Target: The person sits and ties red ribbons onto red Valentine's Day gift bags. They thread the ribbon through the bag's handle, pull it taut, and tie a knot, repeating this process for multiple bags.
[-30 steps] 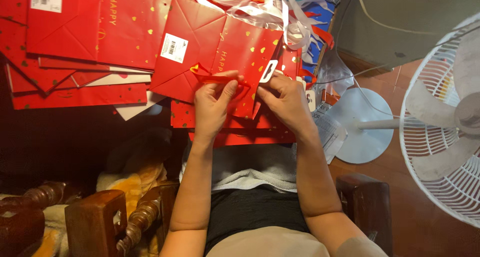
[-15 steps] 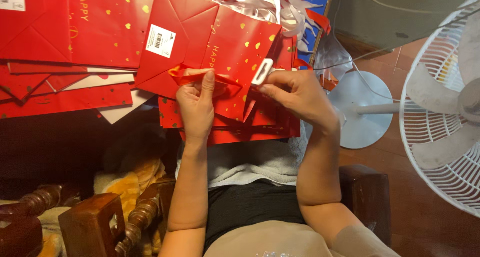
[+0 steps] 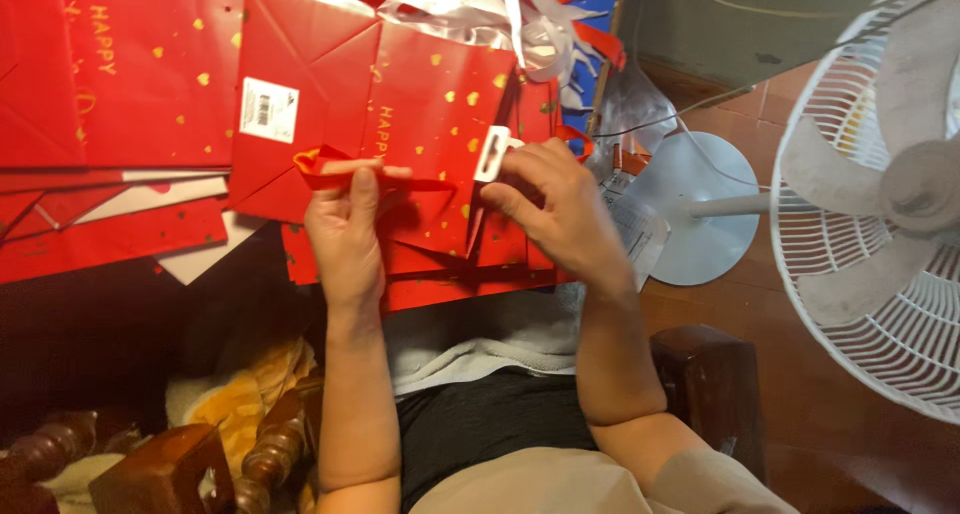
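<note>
While your left hand point(image 3: 345, 224) has slid left pinching the red ribbon point(image 3: 340, 166), your right hand point(image 3: 555, 209) grips a white tag point(image 3: 492, 154) over the red gift bag point(image 3: 420, 104); its white label point(image 3: 268, 110) lies left.

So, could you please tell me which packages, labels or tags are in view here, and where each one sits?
Red gift bag: flat, gold hearts, under both hands.
White sticker label: rectangular, on that bag's folded bottom, upper left.
White hang tag: small, slotted, at the right hand fingertips.
Red ribbon: pinched by the left hand.
More red bags: stacked flat, left.
</note>
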